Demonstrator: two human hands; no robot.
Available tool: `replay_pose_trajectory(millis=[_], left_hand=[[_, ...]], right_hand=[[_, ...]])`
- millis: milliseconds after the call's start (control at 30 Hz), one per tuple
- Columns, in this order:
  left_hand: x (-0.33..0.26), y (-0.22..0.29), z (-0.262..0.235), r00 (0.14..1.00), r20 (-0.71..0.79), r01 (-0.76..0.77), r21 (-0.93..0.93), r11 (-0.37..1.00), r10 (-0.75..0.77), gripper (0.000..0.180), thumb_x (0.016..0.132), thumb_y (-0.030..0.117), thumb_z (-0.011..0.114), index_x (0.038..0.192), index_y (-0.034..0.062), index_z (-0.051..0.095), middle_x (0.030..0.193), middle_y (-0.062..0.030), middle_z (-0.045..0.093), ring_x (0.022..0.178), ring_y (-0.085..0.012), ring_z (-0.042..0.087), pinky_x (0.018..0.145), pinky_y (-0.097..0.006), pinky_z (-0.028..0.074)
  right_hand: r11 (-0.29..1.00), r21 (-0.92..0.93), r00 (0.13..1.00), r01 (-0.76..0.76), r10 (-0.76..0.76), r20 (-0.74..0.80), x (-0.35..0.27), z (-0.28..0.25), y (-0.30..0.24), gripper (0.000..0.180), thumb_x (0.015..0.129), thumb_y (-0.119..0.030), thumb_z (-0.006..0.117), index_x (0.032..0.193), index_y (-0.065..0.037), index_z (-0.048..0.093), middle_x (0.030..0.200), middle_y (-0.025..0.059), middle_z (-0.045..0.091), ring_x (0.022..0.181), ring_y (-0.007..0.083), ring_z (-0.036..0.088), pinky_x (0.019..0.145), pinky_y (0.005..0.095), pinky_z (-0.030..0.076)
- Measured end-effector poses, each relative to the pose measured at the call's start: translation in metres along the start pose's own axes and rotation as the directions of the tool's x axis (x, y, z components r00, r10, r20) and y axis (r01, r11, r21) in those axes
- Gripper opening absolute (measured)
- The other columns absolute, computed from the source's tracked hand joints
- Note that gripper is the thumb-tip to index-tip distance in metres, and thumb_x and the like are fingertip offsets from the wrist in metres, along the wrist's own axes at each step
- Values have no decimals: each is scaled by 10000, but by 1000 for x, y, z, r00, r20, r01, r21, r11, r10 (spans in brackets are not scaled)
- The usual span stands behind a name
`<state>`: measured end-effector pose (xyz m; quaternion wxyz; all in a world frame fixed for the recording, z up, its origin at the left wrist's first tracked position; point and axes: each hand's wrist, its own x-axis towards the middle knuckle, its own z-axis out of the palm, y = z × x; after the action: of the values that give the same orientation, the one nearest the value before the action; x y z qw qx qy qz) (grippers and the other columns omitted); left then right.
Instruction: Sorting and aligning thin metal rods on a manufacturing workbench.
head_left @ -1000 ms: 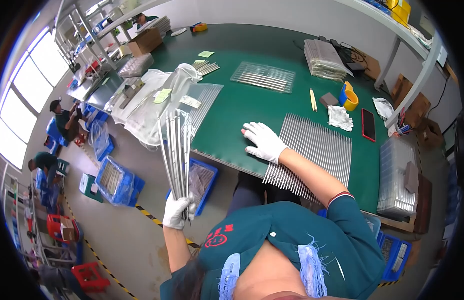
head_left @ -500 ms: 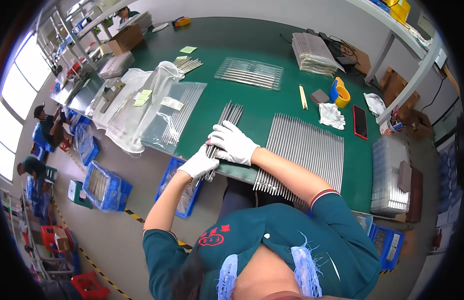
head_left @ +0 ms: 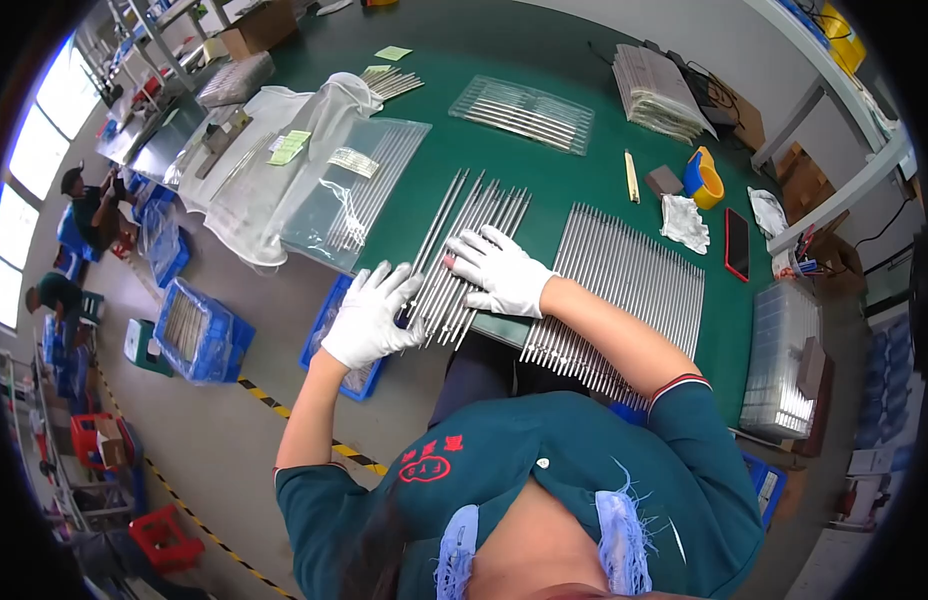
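Slim metal rods [head_left: 499, 208] lie loosely fanned over the near edge of the green table, their lower ends jutting past it. My left hand [head_left: 369, 318], in a white glove, touches the left side of these rods near their lower ends, fingers spread. Also gloved in white, my right hand [head_left: 504, 274] rests on top of the rods with its fingers stretched out and apart. Under my right forearm, a wide, even row of similar metal rods [head_left: 629, 268] lies side by side, also reaching over the edge.
Left on the table [head_left: 544, 55] are a clear bag of rods [head_left: 369, 190] and white cloth [head_left: 244, 205]. A clear tray [head_left: 524, 115] lies farther back. Rightward are a tape dispenser [head_left: 706, 180], phone [head_left: 736, 245] and stacked clear trays [head_left: 779, 360]. A blue crate [head_left: 194, 335] stands on the floor.
The bundled rods have spread out into a loose fan. My left hand has opened from around them and moved left; my right hand has shifted right across them. The view has shifted slightly.
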<state>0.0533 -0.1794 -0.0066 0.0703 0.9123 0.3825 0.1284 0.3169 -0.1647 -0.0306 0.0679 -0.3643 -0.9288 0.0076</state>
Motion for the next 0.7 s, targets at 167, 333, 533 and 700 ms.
replay_pose_trajectory(millis=[167,333,533,700], left_hand=[[-4,11,2,989,120,-93,51,994,87,747,682,502,621,1276,68,489,1344,-198,449,1243,-427,400,1067,-533,244],[4,12,0,981,107,-169,58,984,162,734,670,498,647,1265,92,505,1322,-175,478,1227,-407,429,1058,-536,261],[19,-2,27,984,-36,-177,-31,984,176,642,693,483,646,1235,154,542,1305,-136,510,1189,-414,462,1050,-512,295],[15,18,10,970,42,-237,-52,970,239,785,514,511,714,1203,171,556,1289,-152,503,1189,-500,411,1018,-576,295]], right_hand=[[1000,2,997,-11,10,79,-21,-9,0,648,886,-481,456,1377,-66,378,1460,160,317,1357,315,288,1121,479,162],[1000,-5,1000,26,-27,-15,-10,-11,14,648,872,-482,482,1362,-67,396,1448,178,323,1350,338,288,1121,477,165],[998,-59,995,30,-35,-89,29,0,78,594,934,-482,353,1363,-73,388,1433,194,332,1332,348,305,1116,470,181],[976,-32,976,-215,215,24,44,5,130,567,954,-470,304,1402,-126,351,1467,164,286,1360,320,252,1129,423,168]])
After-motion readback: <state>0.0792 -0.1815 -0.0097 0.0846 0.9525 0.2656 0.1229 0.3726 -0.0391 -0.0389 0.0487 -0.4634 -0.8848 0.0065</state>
